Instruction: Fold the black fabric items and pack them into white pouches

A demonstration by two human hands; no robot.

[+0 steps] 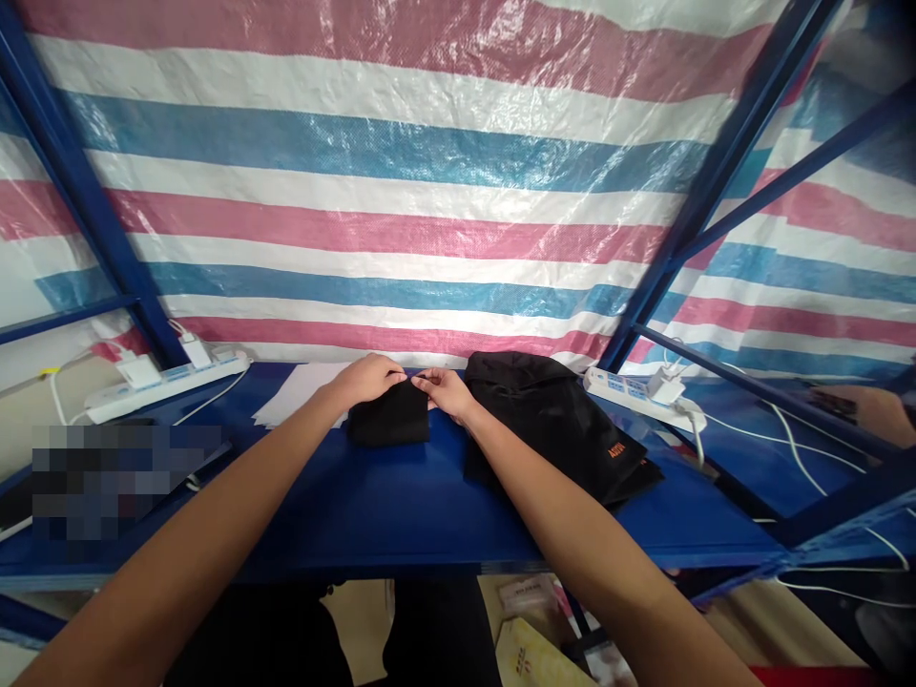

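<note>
Black cloth (390, 420), folded into a small flat bundle, lies on the blue table (401, 506), a little left of the middle and toward the far side. The person's 2 hands meet at its far edge: the left hand (368, 379) pinches the far edge between thumb and fingers, and the right hand (444, 393) pinches near the far right corner, their fingertips close together. Just left of the bundle, partly behind the left hand, lie white sheets (297, 393). On the right, next to the right hand, is a pile of black clothes (540, 410) with orange letters (616, 449) at its near right corner. Farther out, 2 white power strips with plugs rest on the table, 1 on the left (172, 385) and 1 on the right (640, 401). Behind everything hangs a striped plastic sheet (401, 224), between blue metal posts. Below the near edge show black trouser legs (444, 634) and a yellow bag (536, 656).
</note>
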